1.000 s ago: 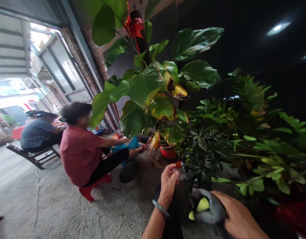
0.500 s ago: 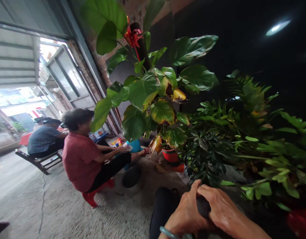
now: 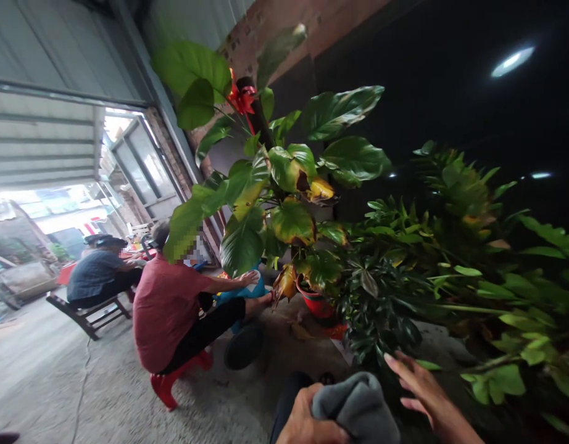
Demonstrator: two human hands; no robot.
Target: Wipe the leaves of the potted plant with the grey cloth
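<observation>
A folded grey cloth (image 3: 358, 404) is bunched in my left hand (image 3: 307, 416), low in the head view and over my dark-clad leg. The fingers of that hand wrap round the cloth's left side. To the right of the cloth, my right hand (image 3: 423, 388) is apart from it, its fingers stretched out and holding nothing. Dark green leaves of a bushy plant (image 3: 377, 302) hang just above my right hand.
A tall broad-leaved plant (image 3: 257, 185) stands in a red pot (image 3: 318, 303) ahead. On the left, a person in a red shirt (image 3: 166, 308) sits on a red stool (image 3: 166, 385) beside a dark basin (image 3: 244, 346). Another person (image 3: 97, 271) sits on a wooden chair (image 3: 87, 314).
My hands were together around something dark; now they are apart, with the grey cloth in the left. The seated person in red has reached an arm forward. The view has shifted slightly.
</observation>
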